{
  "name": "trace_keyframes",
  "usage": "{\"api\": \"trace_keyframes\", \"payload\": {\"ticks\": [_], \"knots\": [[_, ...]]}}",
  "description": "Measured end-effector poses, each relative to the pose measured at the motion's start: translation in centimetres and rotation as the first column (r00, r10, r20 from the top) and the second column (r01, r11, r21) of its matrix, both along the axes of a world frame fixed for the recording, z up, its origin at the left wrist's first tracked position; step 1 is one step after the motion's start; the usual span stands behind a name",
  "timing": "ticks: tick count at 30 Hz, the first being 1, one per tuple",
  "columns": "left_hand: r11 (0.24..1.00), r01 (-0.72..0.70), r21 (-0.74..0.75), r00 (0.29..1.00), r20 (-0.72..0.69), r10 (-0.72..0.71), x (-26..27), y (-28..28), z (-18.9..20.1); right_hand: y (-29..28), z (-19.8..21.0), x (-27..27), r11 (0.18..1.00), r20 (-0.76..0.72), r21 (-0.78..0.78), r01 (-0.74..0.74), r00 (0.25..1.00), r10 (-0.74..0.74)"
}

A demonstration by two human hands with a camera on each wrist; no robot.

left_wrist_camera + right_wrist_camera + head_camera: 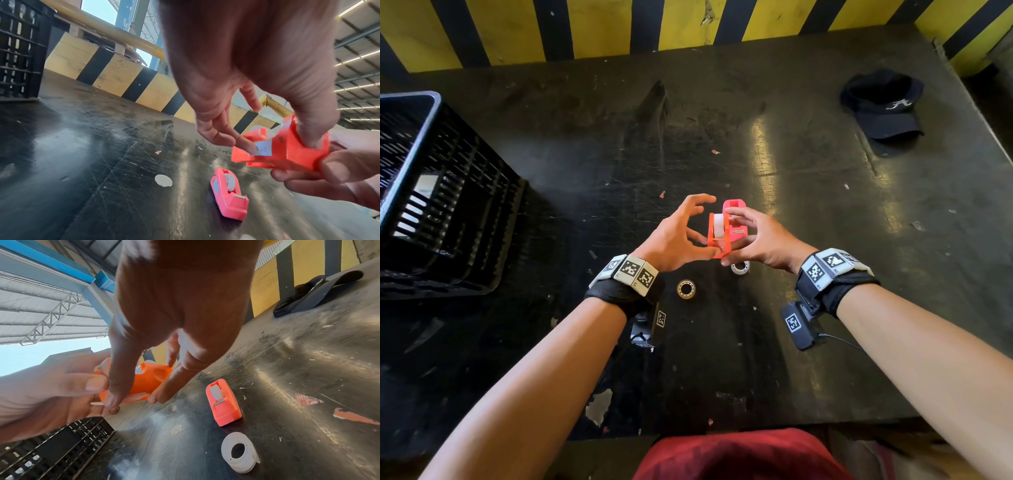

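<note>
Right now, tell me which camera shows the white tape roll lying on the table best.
The right wrist view: the white tape roll lies whole, hole visible. In the head view the right hand covers part of it. The left wrist view shows at most a pale sliver at its bottom edge.

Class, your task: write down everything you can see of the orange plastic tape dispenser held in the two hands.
The orange plastic tape dispenser is a small, glossy, moulded shell with an open slot holding a white tape roll and a pale paper label on one side. It is held tilted above the dark scratched table. The left hand pinches it, thumb pressed into one end, a fingertip on the label; the right hand grips its other side.
</note>
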State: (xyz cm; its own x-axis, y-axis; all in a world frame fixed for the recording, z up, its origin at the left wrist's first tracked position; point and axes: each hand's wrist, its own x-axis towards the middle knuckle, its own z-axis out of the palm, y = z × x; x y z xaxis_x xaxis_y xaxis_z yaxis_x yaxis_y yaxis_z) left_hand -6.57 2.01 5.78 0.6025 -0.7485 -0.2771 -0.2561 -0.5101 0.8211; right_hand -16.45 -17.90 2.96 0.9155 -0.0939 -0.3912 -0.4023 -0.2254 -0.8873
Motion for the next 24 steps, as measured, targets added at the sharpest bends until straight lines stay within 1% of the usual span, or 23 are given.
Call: {"api": "trace_keyframes", "payload": {"ticks": [5,8,10,13,16,17,20,24], "knots": [[0.999,0.044,0.032,0.999,0.015,-0.044,0.7,0.2,-1.4,0.4,-0.6,0.8,0.992,-0.053,-0.079,-0.101,0.994,0.097],[0.997,0.033,0.065,0.998,0.056,-0.036,1.5,0.2,-2.2,0.7,-1.0,1.8,0.973,-0.038,-0.194,-0.122,0.992,0.117],[0.994,0.03,0.101,0.994,0.104,-0.041,2.1,0.2,-2.7,0.7,-1.1,2.7,0.94,-0.022,-0.306,-0.151,0.988,0.152],[0.985,0.011,0.172,0.981,0.191,-0.044,3.2,-0.1,-3.7,0.6,-1.3,4.4,0.832,-0.03,-0.508,-0.224,0.969,0.244],[0.973,-0.017,0.23,0.965,0.258,-0.044,4.4,-0.7,-5.0,0.8,-2.1,6.2,0.67,-0.068,-0.692,-0.271,0.947,0.313],[0.969,-0.023,0.244,0.962,0.27,-0.046,4.8,-0.9,-5.6,0.9,-2.5,6.7,0.632,-0.093,-0.721,-0.284,0.943,0.318],[0.962,-0.027,0.273,0.958,0.281,-0.053,5.8,-1.4,-7.4,1.1,-3.7,8.1,0.564,-0.159,-0.763,-0.317,0.937,0.311],[0.953,-0.034,0.301,0.961,0.273,-0.052,6.9,-1.9,-9.7,1.1,-5.3,9.2,0.487,-0.176,-0.815,-0.313,0.936,0.306]]}}
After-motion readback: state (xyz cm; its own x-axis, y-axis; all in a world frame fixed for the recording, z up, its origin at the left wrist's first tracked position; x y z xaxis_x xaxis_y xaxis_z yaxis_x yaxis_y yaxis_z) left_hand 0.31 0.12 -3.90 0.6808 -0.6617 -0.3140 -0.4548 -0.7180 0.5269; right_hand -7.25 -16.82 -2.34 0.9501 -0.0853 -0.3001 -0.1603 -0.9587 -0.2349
